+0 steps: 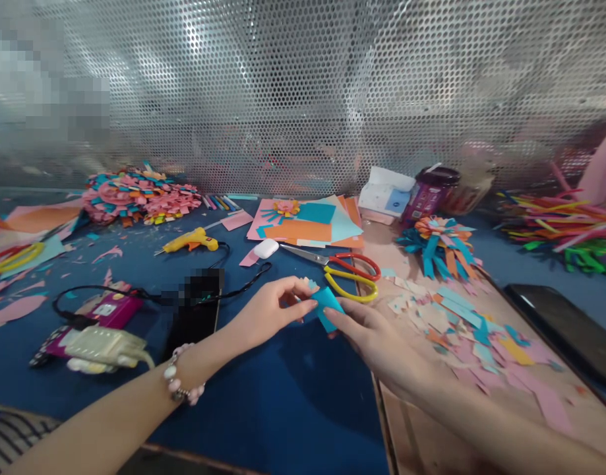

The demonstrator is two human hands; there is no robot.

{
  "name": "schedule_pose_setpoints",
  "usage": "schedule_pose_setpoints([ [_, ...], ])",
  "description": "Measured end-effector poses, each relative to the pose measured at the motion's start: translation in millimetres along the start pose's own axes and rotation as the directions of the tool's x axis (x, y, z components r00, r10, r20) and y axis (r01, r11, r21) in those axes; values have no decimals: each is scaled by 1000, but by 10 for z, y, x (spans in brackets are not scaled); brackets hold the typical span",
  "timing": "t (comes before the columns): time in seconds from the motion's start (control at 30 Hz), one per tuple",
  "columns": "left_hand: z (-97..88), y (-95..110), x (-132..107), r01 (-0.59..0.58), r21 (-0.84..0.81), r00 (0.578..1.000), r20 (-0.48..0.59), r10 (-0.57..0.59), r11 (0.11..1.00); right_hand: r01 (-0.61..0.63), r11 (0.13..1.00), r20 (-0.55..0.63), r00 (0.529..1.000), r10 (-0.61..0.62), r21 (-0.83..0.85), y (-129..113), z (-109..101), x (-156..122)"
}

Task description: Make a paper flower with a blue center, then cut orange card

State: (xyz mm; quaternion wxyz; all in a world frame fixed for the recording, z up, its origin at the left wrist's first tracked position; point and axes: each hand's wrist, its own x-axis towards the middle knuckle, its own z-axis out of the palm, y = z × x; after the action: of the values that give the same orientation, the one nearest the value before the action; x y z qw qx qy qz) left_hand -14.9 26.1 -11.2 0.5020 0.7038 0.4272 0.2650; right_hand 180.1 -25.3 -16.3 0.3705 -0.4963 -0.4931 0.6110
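A small piece of blue paper [327, 307], seemingly folded or rolled, is held up between my two hands above the blue table. My left hand [275, 307] pinches its left edge between thumb and fingers; a bit of pale paper shows by those fingertips. On the other side, my right hand [364, 324] grips the same paper with the thumb on top. Just beyond my hands lie scissors [327, 260] with red and yellow handles, their blades pointing left. A white rounded case [266, 248] sits near the blade tips.
A yellow glue gun [191, 241] and a black phone [196, 313] lie to the left. Coloured paper sheets [303, 229] are stacked at the back, near a pile of paper flowers [134, 194]. Paper scraps [473, 330] cover the right board; a dark tray-like object [564, 330] lies beyond.
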Motion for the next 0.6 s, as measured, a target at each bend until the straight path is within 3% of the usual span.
schedule_pose_setpoints([
  [0.17,-1,2,15,-7,-35,1000,-11,6,999,3,998,2,1000,-4,61,51,-26,54],
  [0.33,-22,-13,16,-12,-32,1000,-5,12,999,165,980,-63,983,-173,-116,53,-70,87],
  [0.6,26,27,-22,35,-85,999,23,-33,996,103,986,-136,983,-121,-128,46,-54,91],
])
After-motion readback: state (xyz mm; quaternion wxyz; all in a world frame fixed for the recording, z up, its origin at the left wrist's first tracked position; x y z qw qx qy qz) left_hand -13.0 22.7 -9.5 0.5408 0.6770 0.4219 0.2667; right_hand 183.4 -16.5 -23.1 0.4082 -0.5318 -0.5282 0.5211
